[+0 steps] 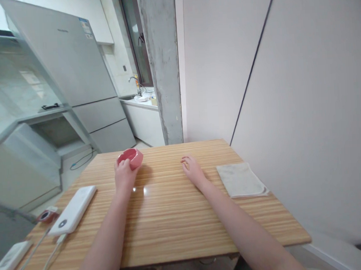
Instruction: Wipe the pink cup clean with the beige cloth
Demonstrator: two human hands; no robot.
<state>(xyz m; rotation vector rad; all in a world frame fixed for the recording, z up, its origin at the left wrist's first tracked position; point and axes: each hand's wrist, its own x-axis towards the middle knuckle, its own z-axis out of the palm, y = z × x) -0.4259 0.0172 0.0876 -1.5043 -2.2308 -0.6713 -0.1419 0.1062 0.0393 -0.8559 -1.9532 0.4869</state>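
Note:
A pink ashtray (136, 157) with a notched rim is in my left hand (124, 174), near the far left part of the wooden table (170, 221). My fingers go over its near rim, and it looks tilted and slightly above the tabletop, with a shadow to its right. My right hand (193, 171) rests on or just over the table to the right of the ashtray. Its fingers are loosely bent and apart, with nothing in them. A folded light grey cloth (242, 180) lies to the right of my right forearm.
On the table's left side lie a white power bank (73, 210) with cables, a white box-like device (12, 257) and a small reddish object (47, 215). Behind stand a fridge (62, 56) and a concrete pillar (163, 66). A pale panelled wall (224, 59) borders the right.

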